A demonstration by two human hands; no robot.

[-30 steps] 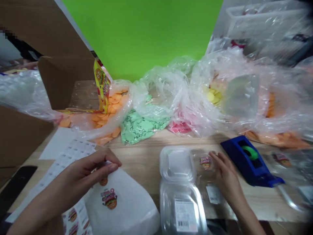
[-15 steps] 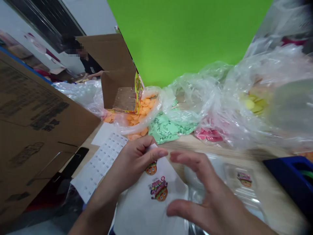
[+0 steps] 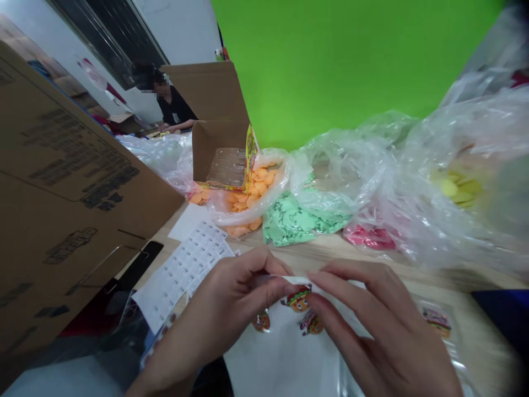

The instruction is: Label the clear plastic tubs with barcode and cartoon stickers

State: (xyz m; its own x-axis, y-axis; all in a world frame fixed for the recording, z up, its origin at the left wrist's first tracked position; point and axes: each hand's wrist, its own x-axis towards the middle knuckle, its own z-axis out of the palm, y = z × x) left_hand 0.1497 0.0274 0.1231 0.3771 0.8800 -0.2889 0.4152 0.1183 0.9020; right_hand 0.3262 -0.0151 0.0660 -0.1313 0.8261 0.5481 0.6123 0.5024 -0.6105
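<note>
A white sheet (image 3: 285,358) with burger-character stickers (image 3: 298,300) lies low in the middle, in front of me. My left hand (image 3: 243,292) pinches its top edge between thumb and fingers. From the right, my right hand (image 3: 372,314) has thumb and fingertips closed on the same top edge, beside the uppermost sticker. The two hands' fingertips nearly meet. Clear plastic packs, one with a burger label (image 3: 437,320), lie partly behind my right hand.
Bags of orange pieces (image 3: 258,184), green pieces (image 3: 289,220), pink pieces (image 3: 370,237) and yellow pieces (image 3: 460,187) line the back. Left are a large carton (image 3: 82,209), printed label sheets (image 3: 182,270) and an open box (image 3: 223,132). A person (image 3: 171,105) sits beyond.
My right hand has moved from open beside the sheet to pinching its top edge. The sheet's top has bent toward me, and the camera view has shifted left.
</note>
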